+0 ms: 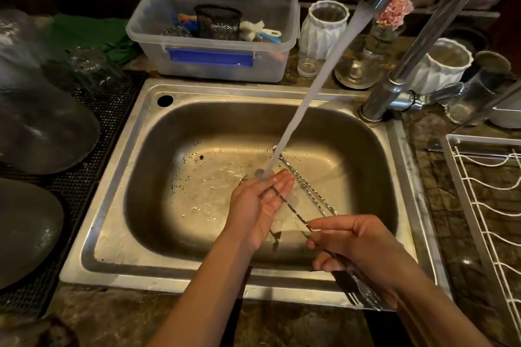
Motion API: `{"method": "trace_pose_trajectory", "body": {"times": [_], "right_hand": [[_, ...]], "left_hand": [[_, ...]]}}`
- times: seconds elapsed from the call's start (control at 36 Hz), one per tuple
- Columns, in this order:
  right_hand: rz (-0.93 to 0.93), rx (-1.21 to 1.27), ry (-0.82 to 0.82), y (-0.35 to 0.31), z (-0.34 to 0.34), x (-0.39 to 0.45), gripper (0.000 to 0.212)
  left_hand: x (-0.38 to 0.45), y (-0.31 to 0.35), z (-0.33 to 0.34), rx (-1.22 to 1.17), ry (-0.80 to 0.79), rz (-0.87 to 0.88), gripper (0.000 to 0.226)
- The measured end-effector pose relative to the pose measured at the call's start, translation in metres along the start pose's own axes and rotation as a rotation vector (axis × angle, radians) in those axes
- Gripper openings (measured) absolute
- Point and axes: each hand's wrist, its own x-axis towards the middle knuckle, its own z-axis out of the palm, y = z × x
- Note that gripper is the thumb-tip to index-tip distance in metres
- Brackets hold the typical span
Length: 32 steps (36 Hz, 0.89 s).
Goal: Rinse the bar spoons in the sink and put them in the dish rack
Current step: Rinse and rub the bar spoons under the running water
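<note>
A twisted-stem bar spoon (294, 215) runs between my two hands over the steel sink (135, 132). My right hand (358, 248) pinches its stem, and the forked end pokes out below my palm. My left hand (259, 205) lies palm-up under the running water (315, 84), fingers apart, with the spoon's bowl end resting across them. Further bar spoons (313, 194) lie in the basin just beyond my fingers. The white wire dish rack (485, 205) stands right of the sink.
The faucet (394, 76) rises at the sink's back right. A clear plastic bin (214, 36) with sponges and a mesh cup sits behind the sink. White jars and glasses stand at back right. Dark plates and upturned glasses rest on a mat at left.
</note>
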Motion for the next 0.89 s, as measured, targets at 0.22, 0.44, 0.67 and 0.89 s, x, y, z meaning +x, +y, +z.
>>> {"method": "trace_pose_trajectory", "body": {"times": [0.22, 0.44, 0.67, 0.89], "right_hand": [[-0.044, -0.018, -0.007, 0.005, -0.003, -0.005, 0.03], [-0.049, -0.056, 0.004, 0.005, -0.007, -0.003, 0.017], [-0.055, 0.006, 0.028, 0.001, 0.012, 0.025, 0.015], [-0.11, -0.02, 0.023, -0.006, 0.03, 0.049, 0.018]], "left_hand": [[0.005, 0.002, -0.003, 0.008, 0.078, 0.002, 0.034], [0.011, 0.005, -0.004, 0.011, 0.109, 0.012, 0.026], [0.008, 0.007, 0.001, 0.086, 0.064, 0.058, 0.019], [0.006, 0.011, 0.004, 0.18, 0.011, 0.126, 0.023]]}}
